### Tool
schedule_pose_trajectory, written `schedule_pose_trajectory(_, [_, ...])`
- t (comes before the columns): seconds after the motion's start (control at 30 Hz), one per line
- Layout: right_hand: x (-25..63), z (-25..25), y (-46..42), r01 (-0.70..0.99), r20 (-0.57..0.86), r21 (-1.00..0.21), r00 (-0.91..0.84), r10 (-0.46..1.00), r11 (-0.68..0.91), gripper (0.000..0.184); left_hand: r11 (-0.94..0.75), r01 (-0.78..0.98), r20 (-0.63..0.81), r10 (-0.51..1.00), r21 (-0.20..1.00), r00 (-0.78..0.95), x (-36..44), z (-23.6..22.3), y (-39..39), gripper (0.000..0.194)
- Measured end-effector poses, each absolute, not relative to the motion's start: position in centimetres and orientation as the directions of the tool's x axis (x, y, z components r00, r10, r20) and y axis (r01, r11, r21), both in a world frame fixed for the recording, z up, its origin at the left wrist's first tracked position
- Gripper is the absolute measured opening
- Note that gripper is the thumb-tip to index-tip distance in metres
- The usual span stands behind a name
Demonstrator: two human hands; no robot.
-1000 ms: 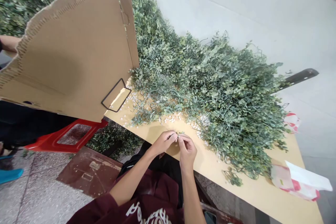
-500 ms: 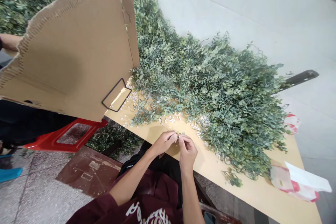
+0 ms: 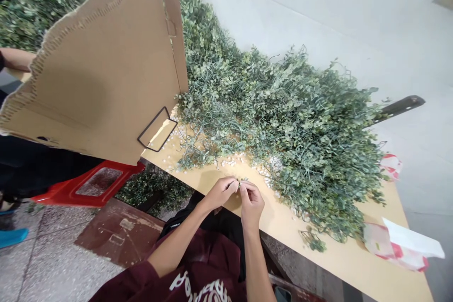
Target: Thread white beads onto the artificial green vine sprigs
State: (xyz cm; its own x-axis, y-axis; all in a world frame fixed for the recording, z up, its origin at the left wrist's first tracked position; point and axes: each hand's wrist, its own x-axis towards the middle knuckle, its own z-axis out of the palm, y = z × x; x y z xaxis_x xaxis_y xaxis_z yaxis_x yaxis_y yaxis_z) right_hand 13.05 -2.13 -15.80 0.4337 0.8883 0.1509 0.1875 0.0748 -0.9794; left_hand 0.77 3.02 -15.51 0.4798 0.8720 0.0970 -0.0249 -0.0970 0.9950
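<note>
My left hand and my right hand meet at the near edge of a tan table. Both pinch a small green sprig between their fingertips. Just beyond the hands, small white beads lie scattered on the tabletop. A large heap of artificial green foliage covers the table behind them, up against the white wall.
A torn cardboard sheet stands at the left end of the table, with a black wire loop at its corner. A red stool is on the floor at left. A red-and-white bag lies at right. Another person's forearm shows far left.
None beyond a slight shift of the camera; both hands stay together on the sprig.
</note>
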Motion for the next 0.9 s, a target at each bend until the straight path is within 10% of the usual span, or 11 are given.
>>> schedule_pose_trajectory(0.9, [13.4, -14.5, -2.0, 0.209, 0.141, -0.975, 0.307, 0.941, 0.078, 0.017, -0.083, -0.049, 0.096, 0.876, 0.995, 0.472, 0.7, -15.3, 3.2, 0.036])
